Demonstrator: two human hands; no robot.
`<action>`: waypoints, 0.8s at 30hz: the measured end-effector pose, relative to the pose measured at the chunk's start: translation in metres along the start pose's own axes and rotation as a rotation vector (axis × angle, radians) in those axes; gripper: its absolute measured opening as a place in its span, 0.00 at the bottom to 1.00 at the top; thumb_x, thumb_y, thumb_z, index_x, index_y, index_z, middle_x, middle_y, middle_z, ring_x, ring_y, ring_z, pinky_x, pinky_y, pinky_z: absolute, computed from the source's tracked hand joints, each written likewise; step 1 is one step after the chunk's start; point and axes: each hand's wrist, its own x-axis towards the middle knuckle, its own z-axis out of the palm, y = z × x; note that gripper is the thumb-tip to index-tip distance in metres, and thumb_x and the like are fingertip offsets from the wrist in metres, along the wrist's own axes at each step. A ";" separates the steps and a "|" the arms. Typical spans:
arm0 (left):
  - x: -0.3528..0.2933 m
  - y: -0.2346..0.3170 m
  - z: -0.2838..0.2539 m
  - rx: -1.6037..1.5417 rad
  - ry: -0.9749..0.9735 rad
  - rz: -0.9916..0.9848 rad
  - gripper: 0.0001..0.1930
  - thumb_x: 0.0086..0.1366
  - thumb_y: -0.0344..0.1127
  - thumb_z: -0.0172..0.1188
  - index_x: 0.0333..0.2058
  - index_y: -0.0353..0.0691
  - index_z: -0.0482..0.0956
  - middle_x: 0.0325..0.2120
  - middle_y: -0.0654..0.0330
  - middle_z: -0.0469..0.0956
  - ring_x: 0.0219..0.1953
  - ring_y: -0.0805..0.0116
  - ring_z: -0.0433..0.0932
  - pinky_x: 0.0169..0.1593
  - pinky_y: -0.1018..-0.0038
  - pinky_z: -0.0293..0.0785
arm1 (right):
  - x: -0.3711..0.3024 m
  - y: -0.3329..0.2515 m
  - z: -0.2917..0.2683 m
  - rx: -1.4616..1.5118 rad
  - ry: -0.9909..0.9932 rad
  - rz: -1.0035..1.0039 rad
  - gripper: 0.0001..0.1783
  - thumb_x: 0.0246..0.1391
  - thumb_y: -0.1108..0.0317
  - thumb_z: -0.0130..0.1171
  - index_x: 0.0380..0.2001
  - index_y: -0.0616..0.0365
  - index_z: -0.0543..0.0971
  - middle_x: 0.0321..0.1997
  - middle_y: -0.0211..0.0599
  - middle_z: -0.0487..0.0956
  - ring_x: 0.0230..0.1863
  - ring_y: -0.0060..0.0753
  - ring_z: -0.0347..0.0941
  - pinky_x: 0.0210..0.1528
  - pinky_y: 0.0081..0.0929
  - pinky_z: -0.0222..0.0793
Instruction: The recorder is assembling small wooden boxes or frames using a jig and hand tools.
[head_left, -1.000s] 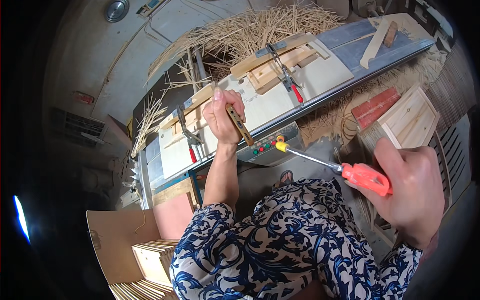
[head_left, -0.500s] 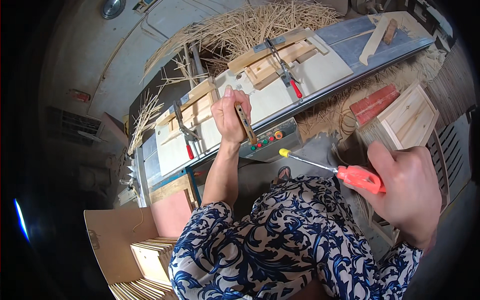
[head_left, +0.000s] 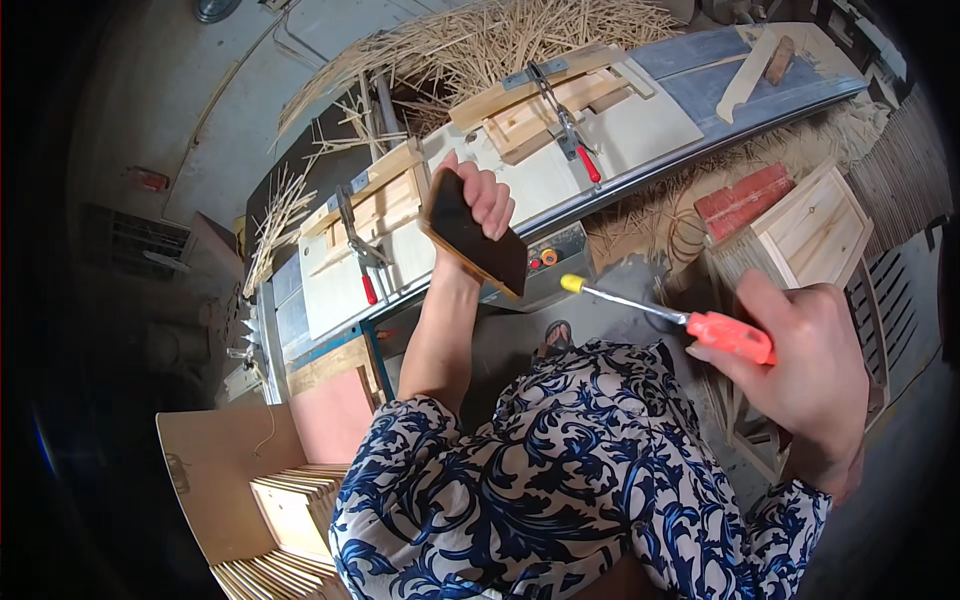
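My left hand is closed around a smartphone with a dark screen and a gold-brown edge. It holds the phone tilted above the front edge of the machine table, the dark face turned toward me. On the right, my right hand grips a screwdriver by its red-orange handle. The metal shaft points left and ends in a yellow tip, in the air beyond my lap and touching nothing.
Two toggle clamps with red handles, the left clamp and the right clamp, sit over wooden jigs on a pale board. Thin wood offcuts heap behind. Framed wooden panels stand right, a red block beside them. Stacked panels stand lower left.
My left hand has turned the phone from edge-on to show its dark face. The screwdriver has shifted slightly to the right, still in my right hand.
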 end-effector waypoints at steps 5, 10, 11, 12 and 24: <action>-0.002 -0.010 -0.025 -0.493 -0.225 -0.116 0.28 0.82 0.44 0.30 0.22 0.43 0.68 0.15 0.62 0.67 0.16 0.66 0.66 0.22 0.71 0.66 | 0.000 0.012 0.036 -0.055 -0.162 -0.063 0.22 0.48 0.56 0.76 0.28 0.58 0.73 0.16 0.47 0.74 0.23 0.59 0.75 0.26 0.46 0.68; -0.006 -0.026 -0.030 -0.616 -0.239 -0.113 0.29 0.83 0.45 0.29 0.22 0.44 0.70 0.16 0.63 0.68 0.17 0.66 0.67 0.23 0.70 0.67 | 0.000 0.015 0.047 0.035 -0.122 0.030 0.22 0.49 0.54 0.76 0.30 0.57 0.74 0.18 0.49 0.75 0.25 0.61 0.76 0.28 0.49 0.70; -0.007 -0.029 -0.030 -0.620 -0.235 -0.115 0.29 0.83 0.45 0.29 0.22 0.44 0.70 0.16 0.63 0.68 0.17 0.66 0.67 0.23 0.70 0.67 | 0.001 0.015 0.048 0.049 -0.146 0.026 0.23 0.49 0.54 0.76 0.30 0.57 0.74 0.18 0.50 0.75 0.26 0.62 0.76 0.28 0.50 0.70; -0.007 -0.032 -0.028 -0.625 -0.227 -0.129 0.29 0.83 0.46 0.29 0.22 0.44 0.70 0.16 0.63 0.68 0.17 0.66 0.67 0.23 0.70 0.67 | 0.001 0.015 0.048 0.062 -0.170 0.022 0.23 0.49 0.53 0.76 0.30 0.57 0.75 0.18 0.50 0.75 0.26 0.62 0.76 0.29 0.50 0.70; -0.045 -0.076 -0.071 -0.451 0.101 -0.526 0.36 0.71 0.74 0.41 0.26 0.43 0.71 0.16 0.64 0.65 0.15 0.69 0.61 0.18 0.72 0.59 | 0.001 0.073 0.097 0.244 -0.030 0.182 0.20 0.56 0.57 0.72 0.31 0.63 0.77 0.21 0.54 0.73 0.27 0.61 0.73 0.33 0.43 0.71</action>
